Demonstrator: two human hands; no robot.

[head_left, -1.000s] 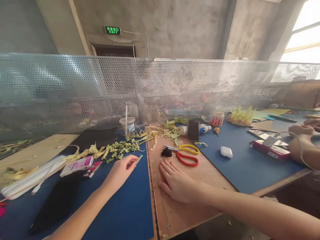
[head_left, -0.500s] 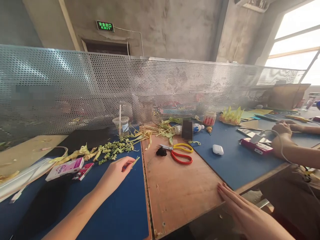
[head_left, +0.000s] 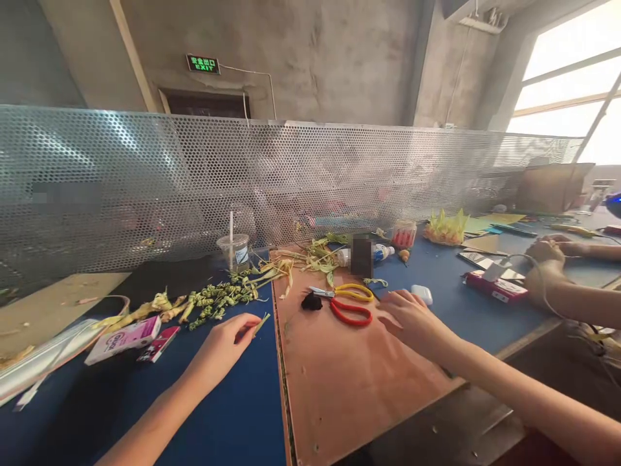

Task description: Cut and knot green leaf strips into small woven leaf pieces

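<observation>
My left hand is over the blue table surface on the left, with its fingertips pinched on a thin green leaf strip. My right hand reaches across the wooden board, palm down and fingers stretched. Its fingertips are just right of the scissors, whose handles are yellow and red; I cannot tell if they touch. A black clump lies by the blades. Beyond my left hand lies a row of small knotted green leaf pieces. A white earbud case is partly hidden behind my right hand.
A plastic cup with straw, pale husks, a bottle and a jar line the back before a perforated metal screen. Boxes lie left. Another person's arms rest at right.
My right hand has moved forward and left from the board's near right edge to beside the scissors. My left hand keeps the leaf strip, hardly moved. The view has tilted slightly.
</observation>
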